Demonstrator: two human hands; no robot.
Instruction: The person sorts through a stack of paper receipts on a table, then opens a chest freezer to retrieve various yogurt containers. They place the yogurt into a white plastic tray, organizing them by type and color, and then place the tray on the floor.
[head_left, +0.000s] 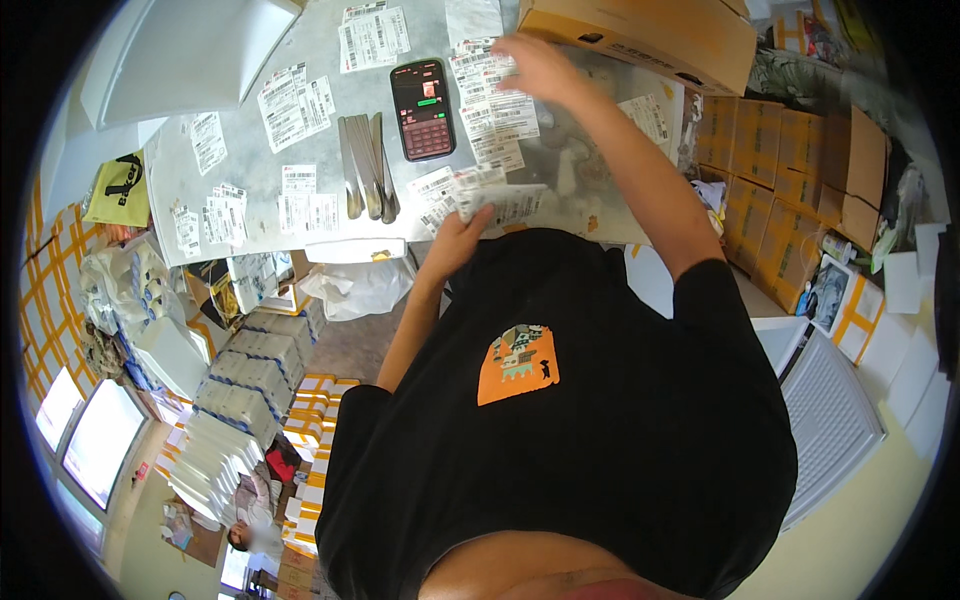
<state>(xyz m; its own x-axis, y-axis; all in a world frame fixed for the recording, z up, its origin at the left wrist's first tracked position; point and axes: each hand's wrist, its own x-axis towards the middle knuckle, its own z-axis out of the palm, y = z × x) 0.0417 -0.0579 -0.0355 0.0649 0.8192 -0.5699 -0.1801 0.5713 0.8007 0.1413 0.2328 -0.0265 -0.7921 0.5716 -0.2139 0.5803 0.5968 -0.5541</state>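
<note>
My left hand (459, 241), near the front edge of the metal-topped table, grips a sheaf of printed shipping labels (510, 199). Farther back, my right hand (541, 69) hovers over or touches the upper end of an overlapping column of labels (495, 116); which one is hard to tell. Its thumb and fingers are apart, and I see nothing held in it. Left of that column lies a handheld device (424, 109) with a lit screen and keypad. Beside it rest several thin metal strips (366, 165) with rounded ends.
More label groups lie on the table (247, 161), including a fanned pile (291, 109). A cardboard box (645, 37) occupies the back right, a white foam box (187, 60) the back left. Taped cartons (750, 172) are stacked at right. A person (255, 502) is in the background.
</note>
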